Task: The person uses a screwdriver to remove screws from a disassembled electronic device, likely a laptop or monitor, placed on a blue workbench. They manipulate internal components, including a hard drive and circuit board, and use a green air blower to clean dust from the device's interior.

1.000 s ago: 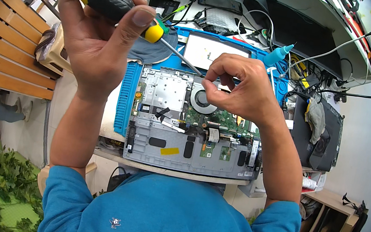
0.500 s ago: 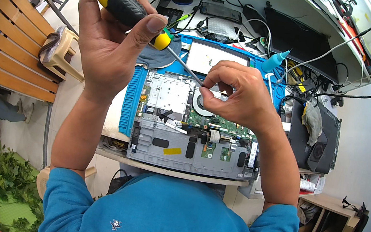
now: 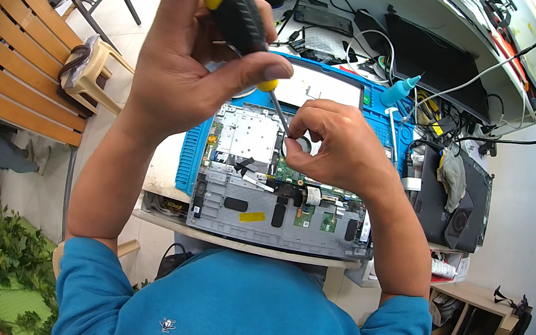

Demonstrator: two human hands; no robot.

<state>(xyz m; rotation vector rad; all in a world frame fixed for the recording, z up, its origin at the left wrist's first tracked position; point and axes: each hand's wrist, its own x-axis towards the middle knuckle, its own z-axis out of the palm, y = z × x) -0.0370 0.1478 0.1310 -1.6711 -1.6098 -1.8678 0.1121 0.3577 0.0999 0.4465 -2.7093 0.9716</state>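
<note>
My left hand, raised above the workbench, grips a yellow-and-black screwdriver by its handle, with the shaft slanting down to the right. At the tip my right hand is curled with thumb and index finger close together; whatever they pinch is too small or hidden to make out. Beneath both hands lies an opened laptop base, its grey frame, circuit boards, cables and fan exposed, the fan partly hidden by my right hand. It rests on a blue repair mat.
A light-blue dropper bottle and white panel are behind. Right are tangled cables, dark devices and a monitor; a phone lies at the back. Left stand a wooden bench, plastic stool and another person's legs.
My left hand has moved to the right with the screwdriver, whose handle is now more upright. My right hand stays at the tip, slightly lower than a second ago.
</note>
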